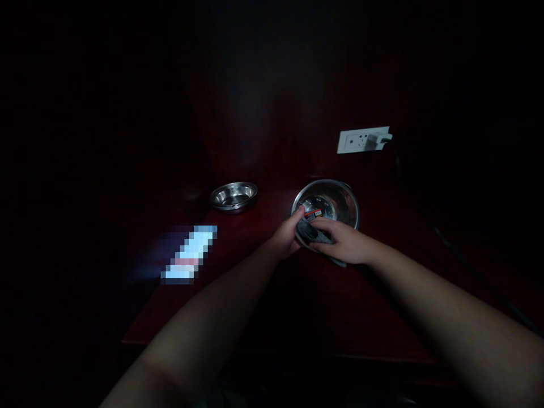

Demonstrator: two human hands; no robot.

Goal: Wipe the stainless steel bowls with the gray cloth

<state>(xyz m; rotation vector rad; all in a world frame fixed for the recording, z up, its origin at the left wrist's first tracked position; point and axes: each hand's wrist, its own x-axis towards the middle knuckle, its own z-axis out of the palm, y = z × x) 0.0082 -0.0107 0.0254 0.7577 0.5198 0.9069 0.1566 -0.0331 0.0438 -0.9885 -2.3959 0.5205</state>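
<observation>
A steel bowl (349,207) stands tilted on the table, its opening toward me. At its near rim my left hand (285,237) is closed on a dark grey, speckled, soft-looking thing (305,228) with a red-edged label. Its thumb presses the near side of this thing, while its other fingers are mostly hidden. From the right, my right hand (345,242) grips the same thing with bent fingers. Poor light leaves its exact kind unclear. Part of the bowl's front is covered by both hands.
Shallow steel dishes (234,207), apparently stacked, sit at the left rear of the dark red table (255,238). A bright, pixelated screen (190,254) lies nearer on the left. On the back wall, a white socket panel (351,141) holds a plug (378,139); a dark cable trails right.
</observation>
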